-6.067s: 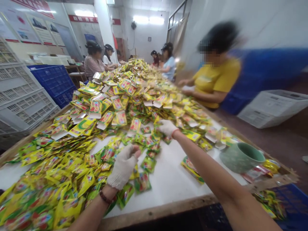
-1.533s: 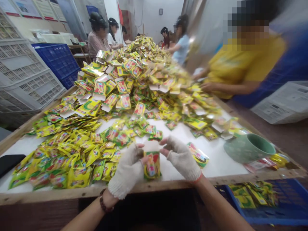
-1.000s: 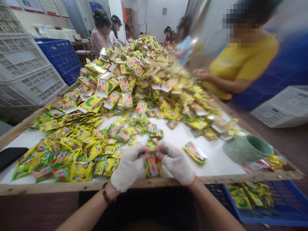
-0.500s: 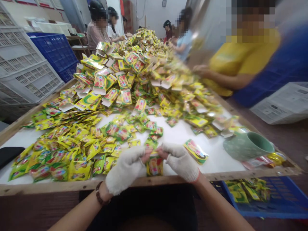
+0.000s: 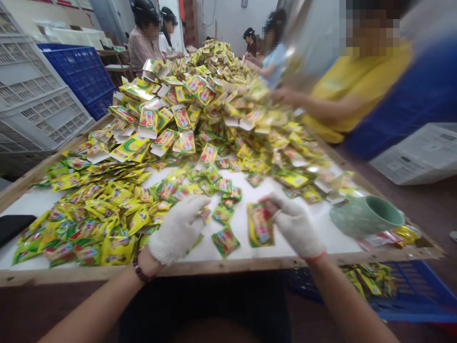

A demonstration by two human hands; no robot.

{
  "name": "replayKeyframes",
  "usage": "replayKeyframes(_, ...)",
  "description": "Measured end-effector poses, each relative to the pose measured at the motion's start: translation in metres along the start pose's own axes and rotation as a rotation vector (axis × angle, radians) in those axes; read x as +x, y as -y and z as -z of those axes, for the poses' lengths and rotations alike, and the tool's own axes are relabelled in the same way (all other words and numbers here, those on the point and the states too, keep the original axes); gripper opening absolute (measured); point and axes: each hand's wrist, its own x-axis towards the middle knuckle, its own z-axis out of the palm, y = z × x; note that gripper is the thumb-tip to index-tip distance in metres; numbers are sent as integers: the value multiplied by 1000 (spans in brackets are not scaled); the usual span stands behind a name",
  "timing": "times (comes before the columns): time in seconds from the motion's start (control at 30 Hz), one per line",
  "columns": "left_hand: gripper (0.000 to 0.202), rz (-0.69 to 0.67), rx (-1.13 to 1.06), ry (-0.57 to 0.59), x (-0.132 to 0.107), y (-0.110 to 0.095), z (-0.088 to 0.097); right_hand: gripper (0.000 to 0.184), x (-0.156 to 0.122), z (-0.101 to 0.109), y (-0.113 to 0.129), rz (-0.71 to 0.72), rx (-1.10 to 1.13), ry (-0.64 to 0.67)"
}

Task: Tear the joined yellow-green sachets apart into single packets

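Observation:
My right hand, in a white glove with bare fingertips, grips the upper right edge of a small yellow and red carton above the white tabletop. To the left, my gloved left hand is closed, its fingertips drawn together; what they hold, if anything, I cannot make out. The edge of a green-yellow packet shows just beneath that hand. Between the hands, a green packet lies flat near the front edge, with another packet behind it.
A pile of packets spreads at left, and a tall heap of cartons rises behind. A green mug lies at right, a dark phone-like object at left. Below right is a blue crate. Co-workers line both sides; one wears yellow.
My hands have moved apart. The packet that was between them now lies on the table. The carton that lay at right is now in my right hand, raised and shifted left.

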Motion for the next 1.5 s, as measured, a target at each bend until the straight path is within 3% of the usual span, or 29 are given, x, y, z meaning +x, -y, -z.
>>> replayKeyframes(0.1, 19, 132, 259, 166, 4, 19, 9, 19, 13, 30, 3, 76, -292, -125)
replayKeyframes(0.17, 19, 175, 394, 291, 6, 24, 9, 15, 17, 30, 9, 181, -349, -96)
replayKeyframes(0.33, 13, 112, 556, 432, 19, 18, -4, 14, 16, -30, 27, 314, -397, 422)
replayKeyframes(0.4, 11, 126, 533, 450, 23, 18, -8, 16, 13, -50, 30, 291, -532, 551)
replayKeyframes(0.47, 9, 158, 429, 435, 24, 20, -8, 19, 10, -59, 29, 227, -596, 591)
replayKeyframes(0.53, 8, 207, 265, 360, 22, 24, -5, 18, 7, -59, 26, 111, -532, 588)
replayKeyframes(0.67, 9, 332, -160, 190, 16, 22, 0, 14, 8, -50, 22, -88, -166, 533)
replayKeyframes(0.77, 10, 404, -490, 261, 13, 13, -1, 8, 16, -47, 22, -56, 50, 447)
replayKeyframes(0.87, 17, 499, -728, 320, 12, 6, -4, 7, 26, -50, 24, -8, 84, 389)
replayKeyframes(0.97, 26, 532, -784, 371, 11, 1, -5, 15, 33, -51, 27, 139, -6, 451)
replayKeyframes(1.07, 30, 449, -784, 390, 13, -5, -6, 20, 37, -52, 33, 219, -75, 470)
replayKeyframes(1.17, 34, 472, -830, 249, 16, -6, -8, 22, 37, -53, 34, 86, -71, 253)
replayKeyframes(1.23, 36, 518, -892, 181, 17, -3, -9, 21, 34, -55, 29, -1, -19, 177)
replayKeyframes(1.37, 32, 542, -944, 240, 16, 1, -10, 16, 30, -55, 13, -85, 146, 270)
replayKeyframes(1.5, 27, 546, -846, 354, 16, -4, -6, 13, 31, -46, 11, -72, 179, 390)
